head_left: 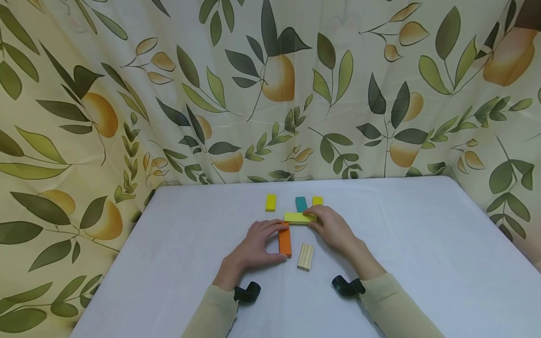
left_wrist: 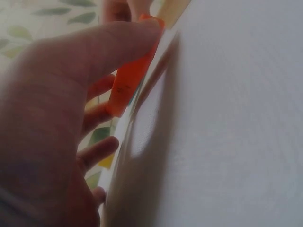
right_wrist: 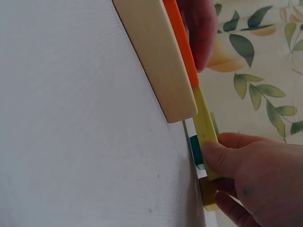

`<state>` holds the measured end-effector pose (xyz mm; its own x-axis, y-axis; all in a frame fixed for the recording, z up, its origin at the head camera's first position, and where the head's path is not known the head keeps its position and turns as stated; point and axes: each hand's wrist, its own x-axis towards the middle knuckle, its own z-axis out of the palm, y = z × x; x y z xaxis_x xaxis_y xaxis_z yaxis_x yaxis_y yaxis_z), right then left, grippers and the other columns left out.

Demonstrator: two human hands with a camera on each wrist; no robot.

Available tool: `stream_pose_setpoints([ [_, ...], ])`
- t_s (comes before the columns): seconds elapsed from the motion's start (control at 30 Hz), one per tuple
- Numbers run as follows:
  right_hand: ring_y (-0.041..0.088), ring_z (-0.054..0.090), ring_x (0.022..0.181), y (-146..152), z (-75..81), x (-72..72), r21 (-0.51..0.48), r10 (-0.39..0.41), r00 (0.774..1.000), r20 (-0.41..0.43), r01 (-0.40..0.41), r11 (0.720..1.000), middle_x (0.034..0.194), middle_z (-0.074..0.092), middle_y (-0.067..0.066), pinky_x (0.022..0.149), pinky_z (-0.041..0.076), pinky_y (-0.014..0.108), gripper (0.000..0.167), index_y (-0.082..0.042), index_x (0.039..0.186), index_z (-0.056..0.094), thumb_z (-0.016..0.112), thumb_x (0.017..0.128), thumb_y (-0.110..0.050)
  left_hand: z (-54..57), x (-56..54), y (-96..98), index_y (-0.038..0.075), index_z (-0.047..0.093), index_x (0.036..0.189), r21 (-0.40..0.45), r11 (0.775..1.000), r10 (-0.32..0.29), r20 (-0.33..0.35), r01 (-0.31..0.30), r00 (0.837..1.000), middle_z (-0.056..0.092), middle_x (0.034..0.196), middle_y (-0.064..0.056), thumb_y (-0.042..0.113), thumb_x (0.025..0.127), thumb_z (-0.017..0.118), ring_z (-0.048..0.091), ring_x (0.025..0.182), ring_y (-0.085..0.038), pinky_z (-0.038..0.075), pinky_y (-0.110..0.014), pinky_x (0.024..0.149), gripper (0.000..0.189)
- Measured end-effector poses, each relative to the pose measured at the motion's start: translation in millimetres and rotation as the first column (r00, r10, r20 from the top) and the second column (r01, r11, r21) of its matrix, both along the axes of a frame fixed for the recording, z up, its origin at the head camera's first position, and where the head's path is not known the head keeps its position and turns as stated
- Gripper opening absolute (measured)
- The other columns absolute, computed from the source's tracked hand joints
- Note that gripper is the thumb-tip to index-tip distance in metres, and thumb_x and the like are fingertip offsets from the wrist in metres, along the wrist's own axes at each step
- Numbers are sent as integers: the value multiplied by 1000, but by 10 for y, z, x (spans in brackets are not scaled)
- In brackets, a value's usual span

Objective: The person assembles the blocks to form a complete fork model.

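Observation:
My left hand (head_left: 253,246) holds an orange block (head_left: 285,244) between thumb and fingers at its near and far ends. In the left wrist view, the thumb lies across the upper part of this orange block (left_wrist: 127,87). A lime-yellow block (head_left: 297,218) lies crosswise at the orange block's far end, and my right hand (head_left: 336,230) pinches its right end. The right wrist view shows the thumb on the lime-yellow block (right_wrist: 204,123), whose other end meets the orange block (right_wrist: 182,42). A pale wooden block with lengthwise grooves (head_left: 305,257) lies between the hands.
Behind the lime-yellow block lie a teal block (head_left: 301,203) and a yellow block (head_left: 317,200). Another yellow block (head_left: 271,202) sits farther left. The white-covered table (head_left: 422,234) ends at a curtain (head_left: 338,117) with a fruit-and-leaf print.

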<state>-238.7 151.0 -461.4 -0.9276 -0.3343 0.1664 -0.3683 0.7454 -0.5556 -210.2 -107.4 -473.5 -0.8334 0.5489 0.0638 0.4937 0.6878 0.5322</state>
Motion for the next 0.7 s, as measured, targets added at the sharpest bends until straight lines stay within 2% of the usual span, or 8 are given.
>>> stream_pose_setpoints([
  [0.23, 34, 53, 128, -3, 10, -9, 5, 5, 1000, 2, -5, 1000, 132, 63, 12, 108, 40, 53, 32, -9, 127, 68, 70, 95, -9, 10, 10, 0, 33, 50, 149, -7, 1000, 4, 14, -4, 1000, 41, 156, 8, 54, 85, 75, 31, 145, -18, 8, -52, 121, 72],
  [0.47, 34, 53, 128, -18, 36, -14, 2, 1, 1000, 2, -1, 1000, 132, 63, 11, 108, 41, 53, 31, -10, 127, 68, 70, 95, -9, -6, 0, -1, 33, 50, 149, -2, 1000, -6, 8, 6, 1000, 42, 155, 6, 54, 85, 75, 32, 145, -20, 10, -54, 120, 72],
  [0.7, 34, 53, 128, -37, 63, -25, -3, 1, 1000, 1, -1, 1000, 133, 63, 11, 108, 41, 53, 31, -10, 126, 68, 70, 95, -9, -4, 1, -1, 32, 50, 149, 6, 1000, -8, 10, 8, 1000, 41, 155, 7, 54, 85, 76, 31, 145, -19, 9, -52, 121, 72],
])
